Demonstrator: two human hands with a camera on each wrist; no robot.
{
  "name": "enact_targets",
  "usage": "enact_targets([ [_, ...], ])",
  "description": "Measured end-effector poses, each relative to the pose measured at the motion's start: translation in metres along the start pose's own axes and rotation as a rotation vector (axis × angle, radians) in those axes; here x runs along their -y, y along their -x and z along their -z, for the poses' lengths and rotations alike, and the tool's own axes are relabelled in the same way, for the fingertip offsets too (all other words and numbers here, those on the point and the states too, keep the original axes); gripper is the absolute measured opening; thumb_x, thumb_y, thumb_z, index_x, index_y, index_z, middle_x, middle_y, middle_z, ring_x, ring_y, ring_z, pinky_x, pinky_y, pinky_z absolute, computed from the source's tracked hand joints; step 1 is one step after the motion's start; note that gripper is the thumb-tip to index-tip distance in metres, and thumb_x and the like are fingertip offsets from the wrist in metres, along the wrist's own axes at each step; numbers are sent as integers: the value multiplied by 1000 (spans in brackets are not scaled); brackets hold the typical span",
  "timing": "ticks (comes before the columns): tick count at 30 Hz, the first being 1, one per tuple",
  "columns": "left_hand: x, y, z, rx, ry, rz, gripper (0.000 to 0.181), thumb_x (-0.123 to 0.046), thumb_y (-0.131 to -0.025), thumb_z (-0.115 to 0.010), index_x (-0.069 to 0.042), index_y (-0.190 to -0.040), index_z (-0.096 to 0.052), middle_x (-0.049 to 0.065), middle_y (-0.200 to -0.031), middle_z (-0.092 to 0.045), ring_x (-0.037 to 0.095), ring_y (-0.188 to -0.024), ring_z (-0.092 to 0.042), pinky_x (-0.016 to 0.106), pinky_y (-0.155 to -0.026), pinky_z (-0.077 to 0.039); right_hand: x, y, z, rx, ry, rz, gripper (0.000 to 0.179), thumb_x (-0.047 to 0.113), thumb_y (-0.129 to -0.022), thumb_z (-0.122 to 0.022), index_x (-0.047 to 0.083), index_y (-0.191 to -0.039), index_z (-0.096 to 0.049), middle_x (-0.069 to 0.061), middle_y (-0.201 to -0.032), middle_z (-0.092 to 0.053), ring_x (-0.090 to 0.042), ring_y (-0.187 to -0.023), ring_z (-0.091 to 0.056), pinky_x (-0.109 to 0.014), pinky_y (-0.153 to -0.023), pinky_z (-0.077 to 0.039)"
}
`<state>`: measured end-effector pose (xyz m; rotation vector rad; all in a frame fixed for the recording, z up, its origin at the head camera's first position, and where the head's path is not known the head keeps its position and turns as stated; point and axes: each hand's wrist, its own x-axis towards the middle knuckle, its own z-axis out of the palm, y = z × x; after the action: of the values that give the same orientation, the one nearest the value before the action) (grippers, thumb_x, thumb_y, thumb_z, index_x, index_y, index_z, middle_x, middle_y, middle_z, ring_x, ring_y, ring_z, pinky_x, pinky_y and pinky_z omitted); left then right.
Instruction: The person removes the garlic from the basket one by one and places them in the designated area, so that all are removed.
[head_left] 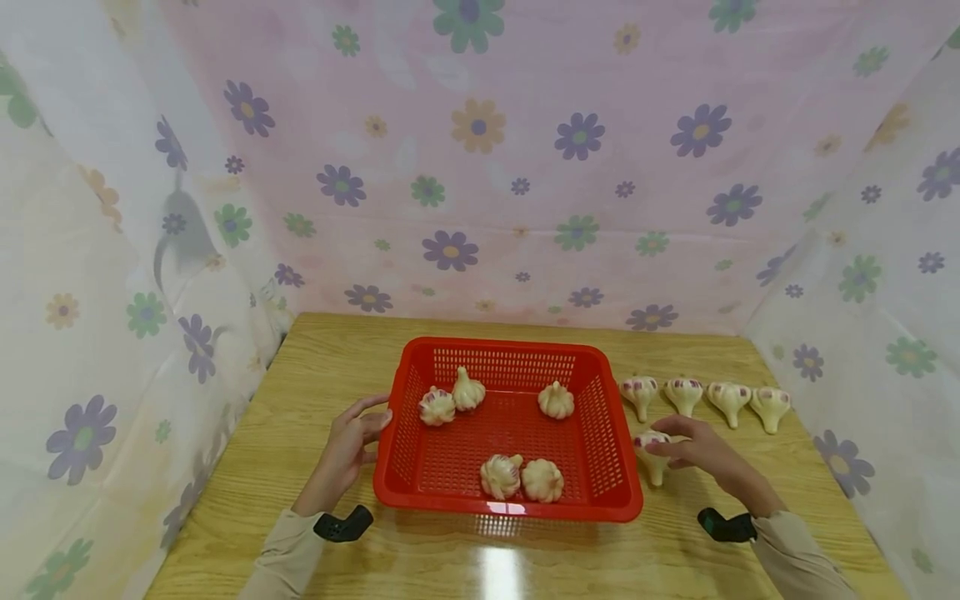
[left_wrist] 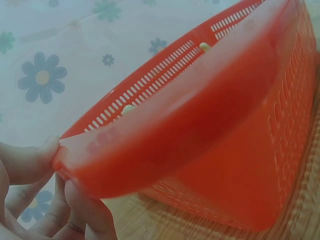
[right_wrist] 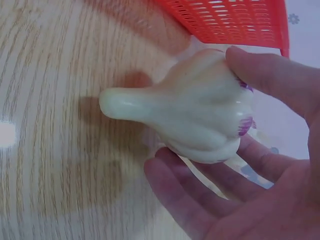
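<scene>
A red plastic basket (head_left: 510, 506) with slotted walls stands in the middle of the table, several garlic bulbs lying inside it. My left hand (head_left: 347, 450) pinches the basket's left rim; in the left wrist view the thumb (left_wrist: 32, 162) lies on top of the lip and fingers are beneath it. Just outside the right wall, my right hand (head_left: 708, 454) holds a garlic bulb (right_wrist: 200, 107) with purple marks between thumb and fingers. Its stem points toward the near side of the table. Whether this bulb touches the table I cannot tell.
Behind the right hand, a row of several purple-marked garlic bulbs (head_left: 727, 400) lies on the wooden table (head_left: 337, 350), stems toward me. Flowered cloth (head_left: 517, 208) hangs at the back and both sides. A dark wrist device (head_left: 343, 525) sits on each wrist.
</scene>
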<state>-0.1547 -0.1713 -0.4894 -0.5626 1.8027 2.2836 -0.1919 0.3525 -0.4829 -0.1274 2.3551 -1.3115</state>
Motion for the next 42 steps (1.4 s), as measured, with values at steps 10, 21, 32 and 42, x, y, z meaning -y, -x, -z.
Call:
enact_targets([
  [10,2,-2,1,-8,3,8,40,-14,-89,-62,-15,-129,-56,12,-102,-64,23,-82,-64,44,-66,-55,-7,-12,-9,-46,28,-41,60,30,-89,-66,-8,-128,-43,-34,-131,-40,-27,-89,-60,-45,-75,-54],
  [21,-1,-2,0,2,-5,3,40,-15,-89,-62,-15,-128,-56,13,-102,-64,23,-81,-64,43,-65,-56,-3,-12,-8,-65,78,-34,61,29,-89,-66,-10,-128,-40,-37,-127,-41,-34,-100,-57,-43,-72,-54],
  [32,0,-2,1,-2,5,8,40,-14,-89,-62,-14,-129,-56,12,-102,-64,23,-81,-64,41,-64,-56,0,-11,-7,-71,98,-44,63,30,-89,-66,-11,-128,-37,-37,-125,-42,-33,-98,-58,-44,-72,-54],
  [42,-1,-1,0,-5,1,19,41,-16,-89,-63,-15,-129,-55,14,-109,-63,26,-86,-64,44,-68,-55,0,-12,-9,-73,106,-64,68,32,-87,-68,-10,-128,-36,-36,-124,-42,-30,-94,-58,-44,-72,-54],
])
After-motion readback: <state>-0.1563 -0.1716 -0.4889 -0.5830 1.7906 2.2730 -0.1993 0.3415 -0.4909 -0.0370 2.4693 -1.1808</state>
